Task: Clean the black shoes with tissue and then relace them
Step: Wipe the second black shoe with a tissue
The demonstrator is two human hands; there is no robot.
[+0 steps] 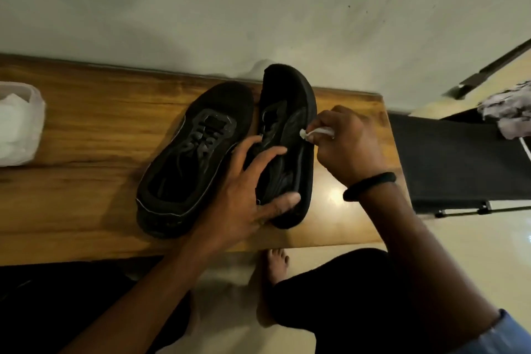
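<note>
Black shoe [290,106] held by left hand [244,195], right hand [349,146] pinching tissue [313,133] against it

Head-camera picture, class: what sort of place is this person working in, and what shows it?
Probably a room in a home: a wooden table stands against a plain painted wall, on a glossy tiled floor where the person's bare foot rests.

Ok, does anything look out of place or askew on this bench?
Only the tipped shoe stands out: it lies on its side, sole facing right, held by the left hand while the right hand pinches a tissue against it. That looks deliberate. The other shoe sits flat on the wooden bench, laced.
</note>
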